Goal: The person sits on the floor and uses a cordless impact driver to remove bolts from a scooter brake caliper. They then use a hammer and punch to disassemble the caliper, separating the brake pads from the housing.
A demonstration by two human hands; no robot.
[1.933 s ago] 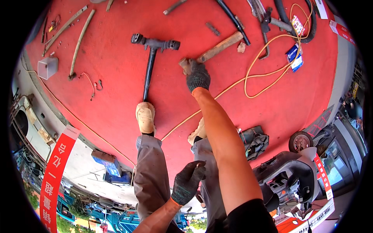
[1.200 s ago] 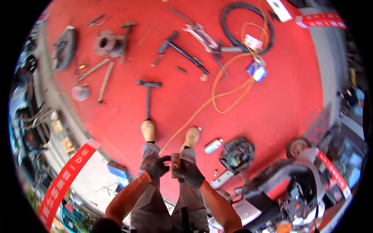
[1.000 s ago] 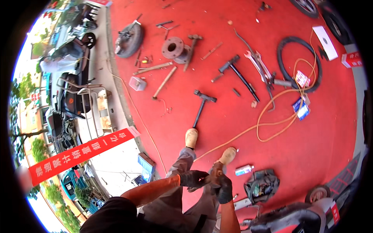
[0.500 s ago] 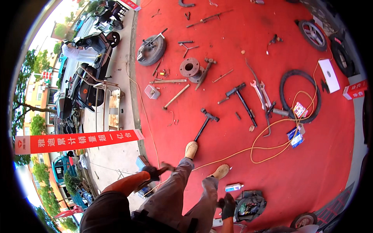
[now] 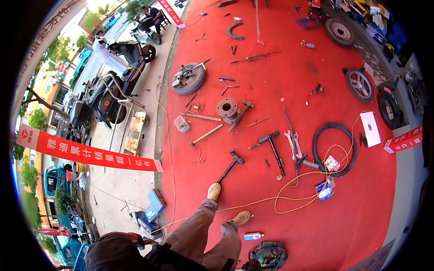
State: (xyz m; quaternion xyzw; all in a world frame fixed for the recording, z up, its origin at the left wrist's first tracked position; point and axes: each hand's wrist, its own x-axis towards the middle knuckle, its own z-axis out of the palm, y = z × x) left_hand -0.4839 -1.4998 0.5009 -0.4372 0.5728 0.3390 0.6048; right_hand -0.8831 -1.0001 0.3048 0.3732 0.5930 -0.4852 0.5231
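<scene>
My left hand (image 5: 140,240) is low beside my left leg, mostly hidden by my dark sleeve; what it holds is unclear. At the bottom, my right hand (image 5: 253,264) is a dark gloved shape near an open black tool bag (image 5: 269,253), fingers indistinct. A black T-shaped steel part (image 5: 236,159) lies on the red floor (image 5: 316,217), its tube reaching my left boot (image 5: 213,192). A spray can (image 5: 253,236) lies by my right boot (image 5: 242,218).
Around lie wrenches (image 5: 291,142), an inner tube (image 5: 350,135), a hose (image 5: 285,210), a flanged hub (image 5: 226,108), several wheels (image 5: 190,79) and bars. Left are scooters (image 5: 115,97), a banner (image 5: 88,153) and boxes (image 5: 156,203); a seated person (image 5: 153,18) is farther back.
My view has tilted up, showing more floor and wheels. My hands came apart; the left, earlier holding a hammer, has moved down and mostly out of sight.
</scene>
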